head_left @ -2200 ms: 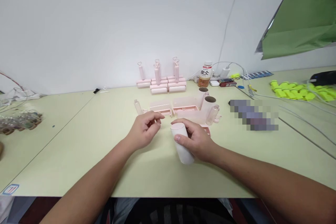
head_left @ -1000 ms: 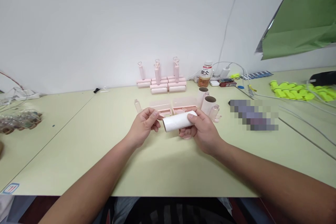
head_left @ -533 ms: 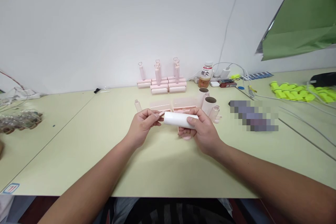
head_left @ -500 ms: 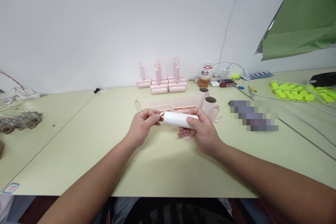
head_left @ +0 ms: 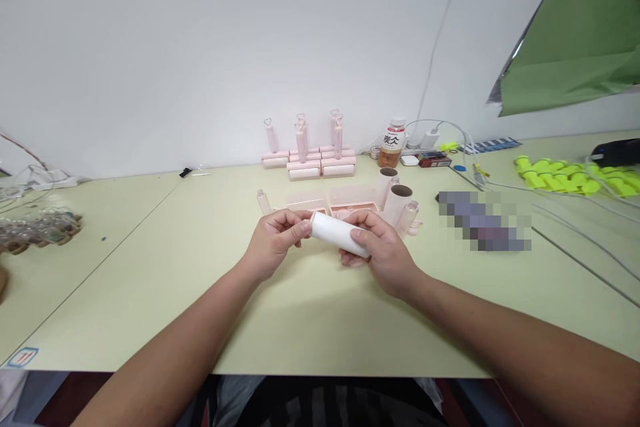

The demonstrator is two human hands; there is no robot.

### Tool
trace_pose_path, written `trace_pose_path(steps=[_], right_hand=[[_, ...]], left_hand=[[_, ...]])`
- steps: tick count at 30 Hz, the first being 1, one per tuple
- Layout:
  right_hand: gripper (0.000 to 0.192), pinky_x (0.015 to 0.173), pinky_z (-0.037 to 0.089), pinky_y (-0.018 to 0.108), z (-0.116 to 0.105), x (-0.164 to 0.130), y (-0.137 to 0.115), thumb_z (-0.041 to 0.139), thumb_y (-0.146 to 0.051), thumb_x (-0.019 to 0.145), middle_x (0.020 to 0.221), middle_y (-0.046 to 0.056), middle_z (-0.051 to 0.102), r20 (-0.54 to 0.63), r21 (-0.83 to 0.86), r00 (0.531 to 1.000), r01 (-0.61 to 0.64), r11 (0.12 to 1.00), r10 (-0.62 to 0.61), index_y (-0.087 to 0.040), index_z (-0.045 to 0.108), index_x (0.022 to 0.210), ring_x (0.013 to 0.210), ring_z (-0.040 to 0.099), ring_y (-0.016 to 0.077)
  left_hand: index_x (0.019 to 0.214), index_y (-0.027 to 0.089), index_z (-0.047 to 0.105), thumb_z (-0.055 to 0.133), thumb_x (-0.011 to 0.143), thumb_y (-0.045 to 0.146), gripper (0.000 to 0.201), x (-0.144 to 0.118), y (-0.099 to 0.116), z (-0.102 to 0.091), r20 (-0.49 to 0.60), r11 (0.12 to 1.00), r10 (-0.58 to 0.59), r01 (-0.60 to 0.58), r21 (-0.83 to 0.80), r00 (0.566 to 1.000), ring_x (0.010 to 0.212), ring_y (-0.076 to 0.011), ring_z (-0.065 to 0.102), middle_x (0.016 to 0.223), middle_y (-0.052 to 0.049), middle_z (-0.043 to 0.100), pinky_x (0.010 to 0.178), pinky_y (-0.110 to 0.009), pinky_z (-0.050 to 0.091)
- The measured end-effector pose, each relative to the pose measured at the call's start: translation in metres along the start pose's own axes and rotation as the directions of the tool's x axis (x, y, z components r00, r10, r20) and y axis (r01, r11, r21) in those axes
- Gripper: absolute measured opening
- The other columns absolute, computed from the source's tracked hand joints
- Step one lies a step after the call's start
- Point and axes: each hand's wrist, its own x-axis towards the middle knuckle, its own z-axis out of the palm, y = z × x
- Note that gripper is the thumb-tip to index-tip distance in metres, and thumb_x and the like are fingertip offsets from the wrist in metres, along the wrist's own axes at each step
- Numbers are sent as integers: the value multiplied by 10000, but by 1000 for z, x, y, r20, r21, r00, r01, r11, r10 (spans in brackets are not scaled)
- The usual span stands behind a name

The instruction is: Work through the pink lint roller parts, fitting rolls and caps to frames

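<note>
Pink trays [head_left: 330, 201] behind roll [head_left: 336, 235], bottle [head_left: 391, 143] beyond

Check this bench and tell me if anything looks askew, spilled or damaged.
Nothing stands out. Both hands, left hand and right hand, grip the white roll over the table; the bottle stands upright, nothing spilled.

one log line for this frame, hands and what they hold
right hand: grips white roll | left hand: fingertips at roll's left end | behind: pink trays, drink bottle | surface: table
</note>
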Motion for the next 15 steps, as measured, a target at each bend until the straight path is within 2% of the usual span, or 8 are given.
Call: trace_pose_path(steps=[3,5,9,11,13,15], right_hand=[[286,512,523,254,2,0,-1,632,-403,836,738,-5,621,82,-15,997,-3,1000,4,-188,545,1004,553,604,122],[348,454,517,243,4,-1,-2,634,-431,840,762,-3,599,170,-32,985,-34,999,39,-187,542,1071,547,597,123],[429,347,455,194,8,-5,1,635,-452,857,909,34,592,361,-68,925,-99,993,117,-217,502,1191,623,646,156],[439,346,451,182,9,-7,2,636,-439,866,949,43,585,385,-68,915,-100,993,119,-229,485,1221,653,657,161],[441,360,463,180,8,-7,3,635,-434,874,951,43,575,373,-67,921,-91,994,110,-235,480,1235,675,660,164],[458,367,470,181,7,-8,2,633,-434,880,956,43,569,355,-75,929,-81,994,102,-245,468,1263,695,662,169]], left_hand=[[717,140,621,793,724,388,302,-1,0,1,16,1000,10,-10,-11,1000,676,-115,612,1146,-117,702,558,-245,470],[763,143,612,784,731,406,316,-2,0,2,32,1000,25,-25,-7,999,638,-108,613,1155,-122,696,517,-236,467],[825,148,622,742,775,427,308,-3,-4,1,72,995,68,-73,68,995,618,-100,590,1146,-125,690,469,-222,458],[948,165,646,726,797,417,305,-4,-6,0,52,984,129,-135,119,990,582,-82,543,1085,-100,698,464,-218,448],[1155,198,617,691,839,398,381,-6,-7,-1,31,962,220,-223,161,975,568,-79,513,967,-63,701,477,-214,437],[1248,219,591,635,887,385,401,-8,-5,-2,103,927,304,-319,197,947,634,-101,558,976,-69,694,528,-222,458]])
